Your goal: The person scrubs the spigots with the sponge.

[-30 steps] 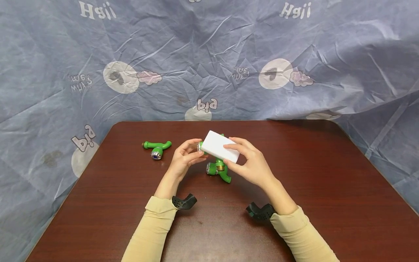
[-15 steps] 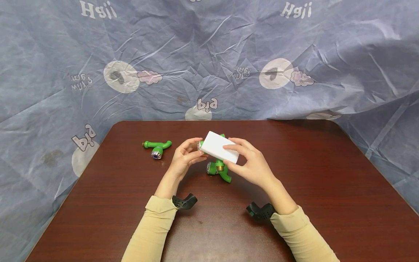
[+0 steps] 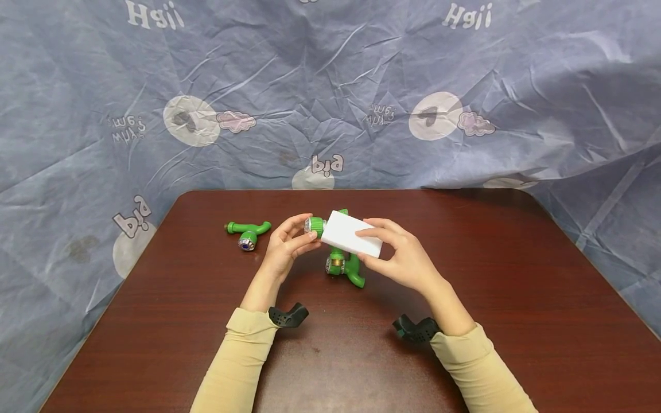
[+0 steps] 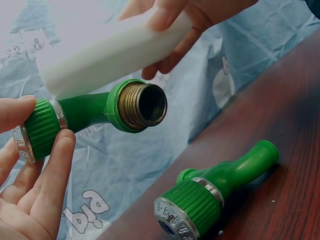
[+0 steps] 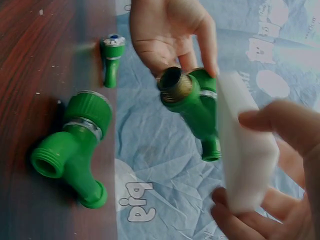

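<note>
Holding a green tap (image 4: 86,111) above the table (image 3: 496,275), my left hand (image 3: 283,249) pinches its knob (image 3: 317,226) between thumb and fingers. My right hand (image 3: 403,257) grips a white block (image 3: 350,235) beside the tap; whether they touch, I cannot tell. A second tap (image 3: 354,272) and a third tap (image 3: 249,232) lie below.

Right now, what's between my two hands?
The head view shows a green tap, its knob held by the left hand, and the white block, gripped by the right hand, between your hands.
</note>
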`<state>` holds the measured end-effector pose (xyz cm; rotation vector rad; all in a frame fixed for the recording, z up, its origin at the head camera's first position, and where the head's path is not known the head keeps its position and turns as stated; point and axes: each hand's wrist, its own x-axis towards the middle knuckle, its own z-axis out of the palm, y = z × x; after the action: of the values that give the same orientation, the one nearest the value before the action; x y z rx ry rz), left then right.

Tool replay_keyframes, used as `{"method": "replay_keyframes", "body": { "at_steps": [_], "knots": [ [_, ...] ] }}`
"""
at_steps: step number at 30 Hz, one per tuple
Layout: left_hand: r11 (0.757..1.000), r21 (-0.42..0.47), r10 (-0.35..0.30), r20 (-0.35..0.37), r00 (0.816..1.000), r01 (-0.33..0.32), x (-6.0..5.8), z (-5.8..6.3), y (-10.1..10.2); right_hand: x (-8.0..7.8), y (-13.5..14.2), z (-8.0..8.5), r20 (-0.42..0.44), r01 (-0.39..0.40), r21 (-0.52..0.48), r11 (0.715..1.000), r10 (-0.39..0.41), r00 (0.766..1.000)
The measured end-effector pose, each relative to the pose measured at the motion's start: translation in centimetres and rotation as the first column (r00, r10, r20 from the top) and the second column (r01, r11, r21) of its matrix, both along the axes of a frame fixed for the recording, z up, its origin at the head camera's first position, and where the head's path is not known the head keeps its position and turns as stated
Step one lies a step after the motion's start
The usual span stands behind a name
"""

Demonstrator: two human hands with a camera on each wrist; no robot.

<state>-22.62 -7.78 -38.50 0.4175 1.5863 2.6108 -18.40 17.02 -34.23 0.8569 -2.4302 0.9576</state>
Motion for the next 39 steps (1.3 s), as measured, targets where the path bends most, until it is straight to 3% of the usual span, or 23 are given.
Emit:
{"method": "replay_keyframes", "body": {
  "at_steps": [4,11,20,29,33,37,39],
  "knots": [
    [1.0,-0.015,-0.005,-0.017,1.0,0.005,0.0,-0.1,0.1,0.0,-0.1,-0.1,0.014,0.023,-0.018,1.0,-0.023,1.0],
    [0.995,-0.09,-0.049,-0.077,0.996,0.042,0.1,-0.3,0.2,0.0,-0.6,-0.4,-0.038,0.108,-0.019,0.994,-0.109,0.993],
    [0.975,-0.214,-0.092,-0.166,0.982,0.055,0.4,-0.2,1.0,0.0,-0.6,-0.5,-0.094,0.27,0.009,0.963,-0.268,0.959],
    [0.959,-0.28,-0.107,-0.197,0.975,0.048,1.0,0.3,1.6,0.1,-1.0,-0.7,-0.105,0.264,0.055,0.963,-0.257,0.961],
    [0.95,-0.308,-0.111,-0.208,0.972,0.043,1.0,0.4,1.7,0.1,-0.9,-0.8,-0.123,0.325,0.065,0.943,-0.316,0.941],
    [0.949,-0.311,-0.115,-0.217,0.969,0.043,1.0,0.4,1.7,0.1,-0.6,-0.7,-0.131,0.413,0.028,0.91,-0.406,0.904],
    [0.954,-0.295,-0.114,-0.219,0.969,0.046,1.0,0.5,1.7,0.1,-0.6,-0.6,-0.117,0.422,0.005,0.906,-0.419,0.901]
  ]
}}
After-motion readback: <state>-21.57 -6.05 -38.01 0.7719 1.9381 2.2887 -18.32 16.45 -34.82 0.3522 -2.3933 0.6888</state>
